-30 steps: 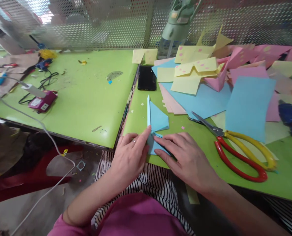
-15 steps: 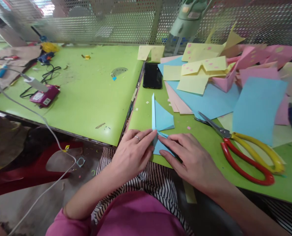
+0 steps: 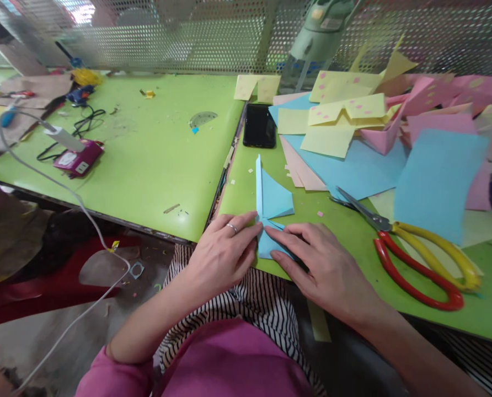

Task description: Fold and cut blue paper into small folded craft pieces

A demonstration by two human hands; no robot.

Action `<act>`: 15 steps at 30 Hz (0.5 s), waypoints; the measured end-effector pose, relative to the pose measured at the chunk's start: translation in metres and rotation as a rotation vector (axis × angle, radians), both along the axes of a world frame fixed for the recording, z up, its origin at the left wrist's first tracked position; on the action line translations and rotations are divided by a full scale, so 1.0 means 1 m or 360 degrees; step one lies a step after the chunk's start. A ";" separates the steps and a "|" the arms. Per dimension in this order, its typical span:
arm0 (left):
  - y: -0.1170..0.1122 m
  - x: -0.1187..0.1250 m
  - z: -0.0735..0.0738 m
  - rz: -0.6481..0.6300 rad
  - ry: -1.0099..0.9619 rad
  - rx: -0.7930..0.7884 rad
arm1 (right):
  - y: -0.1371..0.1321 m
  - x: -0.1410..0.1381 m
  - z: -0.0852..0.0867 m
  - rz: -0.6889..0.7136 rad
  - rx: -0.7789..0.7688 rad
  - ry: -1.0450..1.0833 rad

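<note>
A folded piece of light blue paper [image 3: 276, 196] lies flat near the front edge of the green table, with a narrow raised strip along its left side. My left hand [image 3: 225, 248], a ring on one finger, rests its stretched fingertips on the paper's left side at the middle. From the right, my right hand [image 3: 322, 259] presses its fingertips on the lower part, thumb and index finger apart. Part of the lower flap is hidden beneath the right hand. Large scissors [image 3: 380, 223] with one red and one yellow handle lie to the right, blades parted slightly.
A black phone [image 3: 259, 125] lies beyond the paper. Yellow, pink and blue paper pieces [image 3: 349, 165] pile up at the right, before a green-topped bottle [image 3: 320, 33]. A purple power box [image 3: 78, 158] with a white cable sits left. A seam [image 3: 221, 184] divides the tables.
My left fingertips have shifted slightly left and spread a little on the fold, showing more of the blue paper between the hands. My right hand stays nearly in place.
</note>
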State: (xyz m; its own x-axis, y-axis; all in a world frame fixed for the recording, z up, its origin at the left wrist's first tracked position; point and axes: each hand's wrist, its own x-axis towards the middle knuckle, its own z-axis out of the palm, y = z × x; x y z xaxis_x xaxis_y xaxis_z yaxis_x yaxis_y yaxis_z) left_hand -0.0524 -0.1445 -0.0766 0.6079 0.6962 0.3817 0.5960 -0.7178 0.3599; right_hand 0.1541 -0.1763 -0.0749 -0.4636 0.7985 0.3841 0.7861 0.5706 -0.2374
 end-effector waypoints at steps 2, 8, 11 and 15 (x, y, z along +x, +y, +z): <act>0.001 0.000 -0.001 -0.0023 -0.0003 0.0022 | -0.001 0.000 0.000 0.0017 0.0021 0.0022; 0.005 0.000 -0.002 -0.0076 -0.0016 0.0135 | -0.011 0.004 0.000 0.0097 0.0047 0.0014; 0.006 -0.001 -0.003 -0.0125 -0.0009 0.0156 | -0.013 0.005 0.001 0.0094 0.0063 0.0002; 0.006 -0.002 -0.004 -0.0106 -0.0026 0.0116 | -0.012 0.004 0.001 0.0111 0.0058 0.0019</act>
